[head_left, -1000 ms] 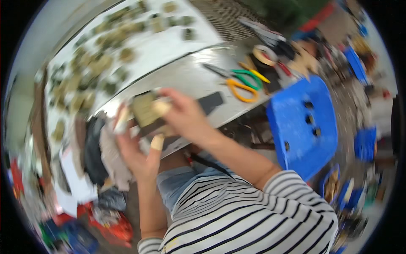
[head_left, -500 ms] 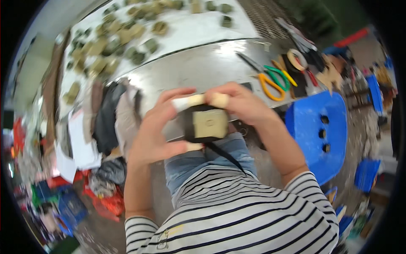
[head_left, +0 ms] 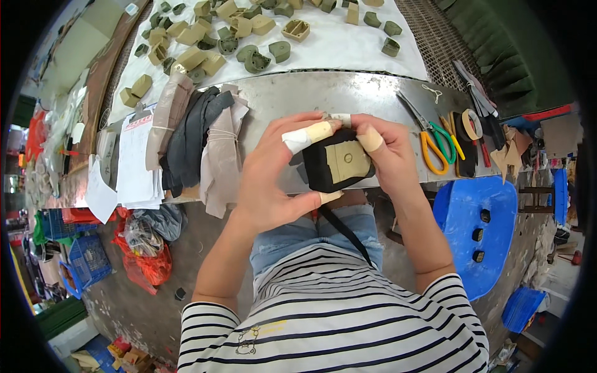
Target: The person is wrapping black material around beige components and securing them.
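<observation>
Block in black covering is being gripped above the shorts by left hand and right hand, slippage of the covering possibly being invited by uneven fingertip pressure, while the beige face is being turned upward, no clear long axis being shown, just before the metal table.

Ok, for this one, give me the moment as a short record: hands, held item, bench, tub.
Left hand: taped fingertips along the top of the held item, thumb below; left hand
Right hand: right hand, taped thumb on the upper right
Held item: tan block with black material around it
Bench, far: green and tan blocks on a white sheet
Bench, left: dark bundle
Bench, right: scissors, tape roll
Tub: blue tub, three small dark pieces inside
</observation>
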The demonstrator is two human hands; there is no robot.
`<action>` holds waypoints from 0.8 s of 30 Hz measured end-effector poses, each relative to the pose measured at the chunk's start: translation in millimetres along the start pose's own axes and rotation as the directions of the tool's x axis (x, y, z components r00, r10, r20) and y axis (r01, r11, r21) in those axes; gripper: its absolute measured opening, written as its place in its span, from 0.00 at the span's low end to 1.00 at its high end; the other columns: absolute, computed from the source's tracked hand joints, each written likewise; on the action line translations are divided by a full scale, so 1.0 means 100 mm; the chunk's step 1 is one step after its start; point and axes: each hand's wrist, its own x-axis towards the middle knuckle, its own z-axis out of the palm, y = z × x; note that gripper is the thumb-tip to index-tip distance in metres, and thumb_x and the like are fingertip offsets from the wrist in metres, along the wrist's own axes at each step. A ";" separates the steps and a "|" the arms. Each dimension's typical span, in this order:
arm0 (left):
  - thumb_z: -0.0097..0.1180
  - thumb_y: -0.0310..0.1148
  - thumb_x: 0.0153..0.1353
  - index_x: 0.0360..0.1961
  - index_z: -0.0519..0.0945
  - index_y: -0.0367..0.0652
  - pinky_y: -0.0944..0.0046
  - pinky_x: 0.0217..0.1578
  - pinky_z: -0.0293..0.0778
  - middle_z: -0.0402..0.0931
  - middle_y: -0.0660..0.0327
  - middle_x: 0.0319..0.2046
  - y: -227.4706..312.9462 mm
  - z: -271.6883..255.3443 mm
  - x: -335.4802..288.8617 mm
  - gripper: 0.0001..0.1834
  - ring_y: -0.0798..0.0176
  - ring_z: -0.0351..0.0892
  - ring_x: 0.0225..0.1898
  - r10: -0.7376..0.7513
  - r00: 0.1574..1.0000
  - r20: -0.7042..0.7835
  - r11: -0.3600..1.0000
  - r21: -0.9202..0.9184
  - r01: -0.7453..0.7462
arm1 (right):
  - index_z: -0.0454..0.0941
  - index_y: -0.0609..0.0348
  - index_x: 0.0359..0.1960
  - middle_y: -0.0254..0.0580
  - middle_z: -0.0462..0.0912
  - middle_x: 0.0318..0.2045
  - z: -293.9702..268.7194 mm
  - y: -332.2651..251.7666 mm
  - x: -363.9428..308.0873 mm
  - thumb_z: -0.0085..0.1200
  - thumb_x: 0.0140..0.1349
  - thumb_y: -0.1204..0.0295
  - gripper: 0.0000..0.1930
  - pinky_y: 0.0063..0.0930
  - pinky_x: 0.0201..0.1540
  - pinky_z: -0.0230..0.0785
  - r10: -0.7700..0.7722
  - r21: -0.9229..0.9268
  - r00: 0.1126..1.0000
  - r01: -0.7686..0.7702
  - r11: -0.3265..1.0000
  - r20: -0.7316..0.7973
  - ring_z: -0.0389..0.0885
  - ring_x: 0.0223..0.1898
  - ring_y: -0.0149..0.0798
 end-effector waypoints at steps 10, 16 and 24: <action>0.67 0.22 0.37 0.52 0.66 0.34 0.57 0.54 0.66 0.68 0.48 0.50 -0.04 0.18 -0.12 0.36 0.54 0.71 0.52 -0.032 0.974 -0.224 0.993 -0.114 0.007 | 0.76 0.66 0.44 0.35 0.79 0.30 0.14 0.05 0.04 0.46 0.64 0.61 0.18 0.12 0.17 0.64 0.055 0.273 0.998 -0.044 0.961 -0.032 0.73 0.22 0.21; 0.65 0.20 0.38 0.53 0.64 0.34 0.57 0.51 0.70 0.66 0.49 0.51 -0.03 0.37 -0.14 0.37 0.55 0.69 0.53 -0.054 0.932 -0.359 0.988 -0.152 -0.002 | 0.77 0.67 0.43 0.38 0.79 0.30 0.26 -0.03 0.00 0.43 0.65 0.60 0.20 0.13 0.17 0.64 -0.034 -0.058 0.985 0.024 0.998 -0.170 0.74 0.20 0.24; 0.65 0.19 0.38 0.53 0.61 0.36 0.59 0.50 0.70 0.63 0.48 0.53 -0.05 0.44 -0.13 0.38 0.54 0.67 0.54 -0.047 0.898 -0.436 0.988 -0.152 -0.022 | 0.71 0.66 0.48 0.34 0.76 0.24 0.27 0.07 -0.04 0.40 0.66 0.65 0.17 0.15 0.21 0.65 -0.001 0.095 0.986 0.017 0.995 -0.169 0.71 0.21 0.22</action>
